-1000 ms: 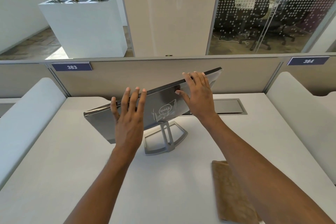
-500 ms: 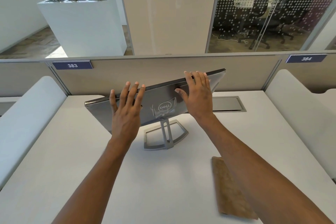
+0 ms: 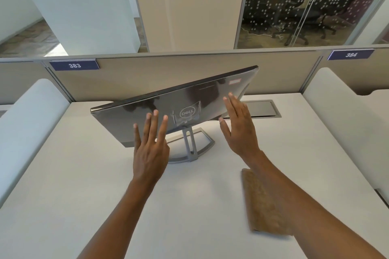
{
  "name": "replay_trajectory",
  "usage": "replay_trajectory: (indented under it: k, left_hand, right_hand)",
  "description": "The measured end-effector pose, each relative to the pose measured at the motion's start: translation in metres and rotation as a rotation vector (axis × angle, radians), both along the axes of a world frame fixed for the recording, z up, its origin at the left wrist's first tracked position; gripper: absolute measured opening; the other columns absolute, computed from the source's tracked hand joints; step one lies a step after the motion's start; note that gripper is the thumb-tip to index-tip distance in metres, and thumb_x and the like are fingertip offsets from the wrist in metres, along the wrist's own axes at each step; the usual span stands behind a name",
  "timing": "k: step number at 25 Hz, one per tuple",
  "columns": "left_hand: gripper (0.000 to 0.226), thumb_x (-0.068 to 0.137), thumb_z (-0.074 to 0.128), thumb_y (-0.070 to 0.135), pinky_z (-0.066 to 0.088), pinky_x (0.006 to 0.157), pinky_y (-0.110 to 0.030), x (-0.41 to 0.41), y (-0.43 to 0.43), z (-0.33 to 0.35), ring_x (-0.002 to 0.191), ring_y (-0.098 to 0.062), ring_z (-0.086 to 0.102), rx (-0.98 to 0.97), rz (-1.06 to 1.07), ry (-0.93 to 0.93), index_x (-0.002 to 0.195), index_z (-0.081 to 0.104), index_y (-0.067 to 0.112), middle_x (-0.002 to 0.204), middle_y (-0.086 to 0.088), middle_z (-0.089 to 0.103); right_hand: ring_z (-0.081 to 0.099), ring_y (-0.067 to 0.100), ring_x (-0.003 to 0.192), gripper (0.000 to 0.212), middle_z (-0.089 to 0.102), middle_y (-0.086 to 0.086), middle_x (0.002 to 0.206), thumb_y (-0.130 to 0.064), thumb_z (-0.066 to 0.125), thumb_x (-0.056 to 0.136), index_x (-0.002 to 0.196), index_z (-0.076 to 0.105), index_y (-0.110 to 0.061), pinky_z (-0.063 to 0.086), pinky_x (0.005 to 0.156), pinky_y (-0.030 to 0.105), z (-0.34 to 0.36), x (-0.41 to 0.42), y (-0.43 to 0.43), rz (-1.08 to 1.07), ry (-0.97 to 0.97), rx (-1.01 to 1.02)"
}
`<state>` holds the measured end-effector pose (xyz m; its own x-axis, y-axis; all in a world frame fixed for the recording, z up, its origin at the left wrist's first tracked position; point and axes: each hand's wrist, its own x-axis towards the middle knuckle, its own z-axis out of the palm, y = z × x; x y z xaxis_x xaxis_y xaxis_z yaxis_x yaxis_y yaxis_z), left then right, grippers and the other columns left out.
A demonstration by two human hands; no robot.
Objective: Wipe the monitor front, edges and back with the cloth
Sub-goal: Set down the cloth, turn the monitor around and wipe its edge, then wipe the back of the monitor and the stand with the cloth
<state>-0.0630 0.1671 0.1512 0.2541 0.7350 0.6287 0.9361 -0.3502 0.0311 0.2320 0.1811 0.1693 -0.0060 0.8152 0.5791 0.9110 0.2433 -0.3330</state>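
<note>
A silver monitor point(image 3: 147, 107) stands on its metal stand point(image 3: 190, 147) in the middle of the white desk point(image 3: 73, 185), its glossy back with a logo turned toward me. My left hand point(image 3: 150, 149) hovers in front of the lower left of the back, fingers straight, holding nothing. My right hand point(image 3: 239, 128) is open in front of the right side of the back, fingers straight; contact with the monitor cannot be told. A folded brown cloth point(image 3: 259, 206) lies on the desk at the right, partly under my right forearm.
A beige partition point(image 3: 168, 73) with number plates 383 point(image 3: 74, 65) and 384 point(image 3: 351, 54) runs behind the desk. A metal cable hatch point(image 3: 263, 108) is set into the desk behind the monitor. White side dividers point(image 3: 31, 115) flank the desk.
Both hands have come off the monitor's top edge and drawn back toward me, lower over the back panel. The monitor stands turned with its back to me.
</note>
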Motion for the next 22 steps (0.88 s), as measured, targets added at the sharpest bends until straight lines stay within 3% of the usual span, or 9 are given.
replay_trajectory:
  k: [5, 10, 13, 16, 19, 22]
  left_hand:
    - [0.084, 0.098, 0.061, 0.012, 0.013, 0.13, -0.057, 0.006, -0.05, -0.081, 0.163, -0.028, 0.004, -0.358, -0.053, -0.023, 0.168, 0.016, 0.012, 0.176, -0.01, 0.007]
    - [0.07, 0.108, 0.046, 0.023, 0.01, 0.131, -0.055, 0.0, -0.089, -0.144, 0.163, -0.025, -0.003, -0.676, 0.051, -0.056, 0.168, 0.011, 0.013, 0.176, -0.008, 0.0]
    - [0.065, 0.111, 0.034, 0.026, 0.001, 0.132, -0.05, 0.004, -0.101, -0.163, 0.162, -0.021, -0.008, -0.809, 0.142, -0.13, 0.168, 0.006, 0.014, 0.176, -0.007, -0.003]
    - [0.062, 0.112, 0.027, 0.028, -0.002, 0.132, -0.047, 0.01, -0.107, -0.173, 0.162, -0.018, -0.009, -0.876, 0.197, -0.183, 0.168, 0.005, 0.013, 0.176, -0.006, -0.004]
    - [0.062, 0.11, 0.016, 0.033, 0.0, 0.132, -0.046, 0.012, -0.11, -0.18, 0.162, -0.016, -0.005, -0.838, 0.238, -0.173, 0.168, 0.009, 0.012, 0.176, -0.004, 0.001]
    - [0.066, 0.106, 0.016, 0.039, 0.006, 0.132, -0.046, 0.014, -0.108, -0.183, 0.163, -0.015, 0.002, -0.799, 0.266, -0.191, 0.167, 0.019, 0.014, 0.176, -0.002, 0.01]
  right_hand:
    - [0.039, 0.028, 0.154, 0.055, 0.038, 0.009, 0.167, -0.028, 0.056, 0.107, 0.158, 0.044, -0.009, 0.027, 0.129, 0.047, -0.09, 0.012, -0.08, -0.142, -0.001, -0.332]
    - [0.06, 0.024, 0.133, 0.051, 0.06, 0.006, 0.151, -0.045, 0.049, 0.105, 0.143, 0.061, -0.015, 0.044, 0.113, 0.045, -0.115, 0.031, -0.14, -0.408, -0.305, -0.543]
    - [0.04, 0.025, 0.151, 0.064, 0.045, 0.01, 0.163, -0.052, 0.039, 0.107, 0.156, 0.043, -0.011, 0.025, 0.126, 0.043, -0.129, 0.038, -0.152, -0.387, -0.341, -0.683]
    - [0.018, 0.028, 0.161, 0.074, 0.022, 0.014, 0.173, -0.051, 0.04, 0.107, 0.165, 0.024, -0.008, 0.008, 0.132, 0.041, -0.144, 0.038, -0.153, -0.369, -0.297, -0.738]
    - [0.017, 0.034, 0.161, 0.083, 0.022, 0.021, 0.172, -0.054, 0.045, 0.104, 0.164, 0.022, -0.002, 0.01, 0.132, 0.045, -0.16, 0.029, -0.153, -0.449, -0.249, -0.729]
    - [0.015, 0.036, 0.162, 0.078, 0.022, 0.023, 0.171, -0.043, 0.044, 0.107, 0.165, 0.017, 0.002, 0.013, 0.132, 0.049, -0.179, 0.017, -0.155, -0.439, -0.156, -0.724]
